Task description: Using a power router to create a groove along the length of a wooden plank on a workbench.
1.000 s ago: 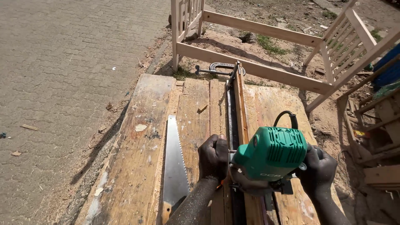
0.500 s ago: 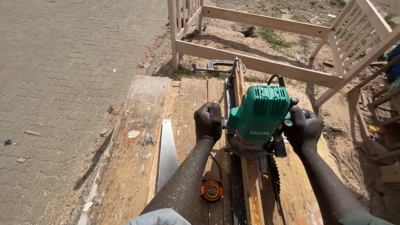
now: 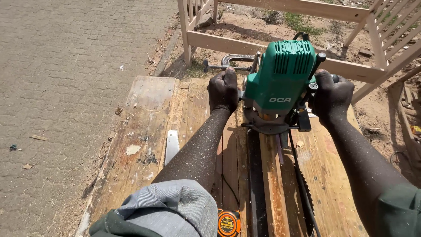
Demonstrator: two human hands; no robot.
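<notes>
Gripping the green router (image 3: 280,77) at upper centre, your left hand (image 3: 223,90) and right hand (image 3: 331,96) clench its 2 side handles over the wooden strip (image 3: 274,184)

Open bench boards (image 3: 144,114) are left free at nine o'clock of the green router (image 3: 280,74), while twelve o'clock is blocked by a clamp (image 3: 232,61) and wooden frame (image 3: 263,46).

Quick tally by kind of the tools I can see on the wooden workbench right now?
Power tools: 1, the green electric router, gripped by left hand and right hand
Hand saws: 2, steel saw blade, dark toothed saw blade
Clamps: 1, grey metal clamp
Tape measures: 1, orange round tape measure
Total: 5
</notes>
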